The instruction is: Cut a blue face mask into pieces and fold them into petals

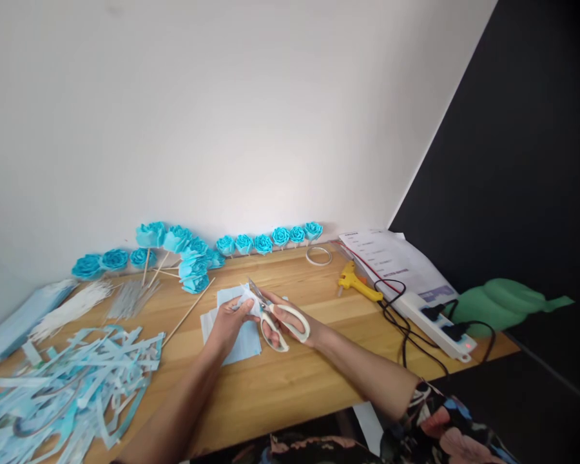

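Observation:
White-handled scissors [294, 322] are in my right hand [290, 319], with fingers through the loops and the blades pointing up and left. My left hand [232, 322] pinches a small piece of thin white material [249, 298] at the blades. How far the blades are apart is too small to tell. Beneath both hands, light blue rectangular sheets [244, 341] lie on the wooden table [270, 399]. A thin wooden stick [188, 312] rests just left of the sheets.
Blue paper-like flowers [193, 258] line the wall. Cut strips [77, 399] heap at left, beside white strands [72, 309] and thin wires [133, 298]. At right are a yellow glue gun [357, 283], a power strip [432, 325] with black cables, and printed papers [391, 258].

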Tool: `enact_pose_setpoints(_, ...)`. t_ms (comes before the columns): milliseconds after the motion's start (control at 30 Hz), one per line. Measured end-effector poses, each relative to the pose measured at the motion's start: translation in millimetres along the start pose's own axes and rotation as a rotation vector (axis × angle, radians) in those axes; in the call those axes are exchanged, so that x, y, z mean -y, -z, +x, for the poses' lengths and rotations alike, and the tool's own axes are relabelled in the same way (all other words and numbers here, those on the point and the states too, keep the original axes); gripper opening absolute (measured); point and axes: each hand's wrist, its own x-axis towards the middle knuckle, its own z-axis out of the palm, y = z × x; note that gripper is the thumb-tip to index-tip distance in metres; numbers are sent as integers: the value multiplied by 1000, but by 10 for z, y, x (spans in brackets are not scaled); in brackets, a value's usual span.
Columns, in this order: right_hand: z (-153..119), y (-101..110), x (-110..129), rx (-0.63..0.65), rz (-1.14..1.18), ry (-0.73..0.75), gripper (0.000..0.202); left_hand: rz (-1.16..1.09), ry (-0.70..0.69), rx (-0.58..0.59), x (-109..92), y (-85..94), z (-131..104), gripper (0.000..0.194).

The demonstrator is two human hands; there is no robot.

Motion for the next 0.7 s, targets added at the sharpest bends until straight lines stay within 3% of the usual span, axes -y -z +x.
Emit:
enact_pose_setpoints(233, 5, -37, 31, -48, 16, -19, 94, 99, -47, -1, -29, 19, -16, 26)
enact_pose_setpoints(500, 0, -97, 53, -94, 101, -35, 92, 38, 11, -49, -27, 43, -12, 31)
enact_pose_setpoints(700, 18, -144, 105, -53, 122, -19, 97, -25, -15, -24, -101, 55, -13, 39)
